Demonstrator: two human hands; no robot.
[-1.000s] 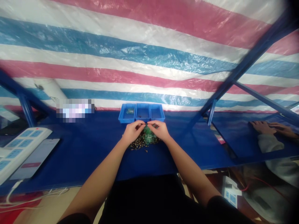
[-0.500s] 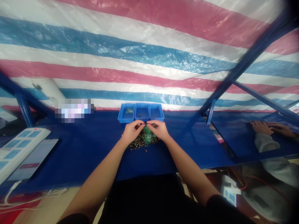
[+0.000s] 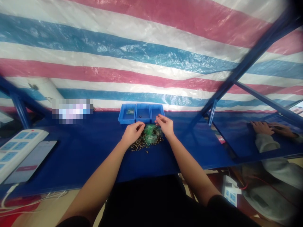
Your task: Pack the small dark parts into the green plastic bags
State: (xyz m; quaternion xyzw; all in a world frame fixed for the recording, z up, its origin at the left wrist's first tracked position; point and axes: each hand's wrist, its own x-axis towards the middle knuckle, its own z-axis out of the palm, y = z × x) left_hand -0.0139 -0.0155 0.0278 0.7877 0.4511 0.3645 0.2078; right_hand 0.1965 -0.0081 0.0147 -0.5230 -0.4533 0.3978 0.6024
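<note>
A heap of small brass-coloured and dark parts that look like screws (image 3: 139, 145) lies on the blue table, with a crumpled green plastic bag (image 3: 151, 134) on top. At the heap's left edge is my left hand (image 3: 133, 133), thumb and fingertips pinched together; whatever they hold is too small to make out. My right hand (image 3: 166, 126) is raised by the front of the right blue bin (image 3: 157, 109), its fingertips pinched too, perhaps on a tiny part. The middle blue bin (image 3: 143, 111) has a small dark piece inside. In the left blue bin (image 3: 127, 119) lies a greenish packet (image 3: 130, 111).
To the left are a white power strip (image 3: 26, 138), a phone (image 3: 35, 162) with a cable, and a pixelated object (image 3: 72, 111). Blue metal struts (image 3: 213, 112) rise at the right. Beyond them rest a co-worker's hands (image 3: 264, 127). Striped sheeting hangs behind.
My right hand has moved away from my left, up and right toward the right bin, uncovering more of the green bag. My left hand stays by the heap. The view has shifted slightly.
</note>
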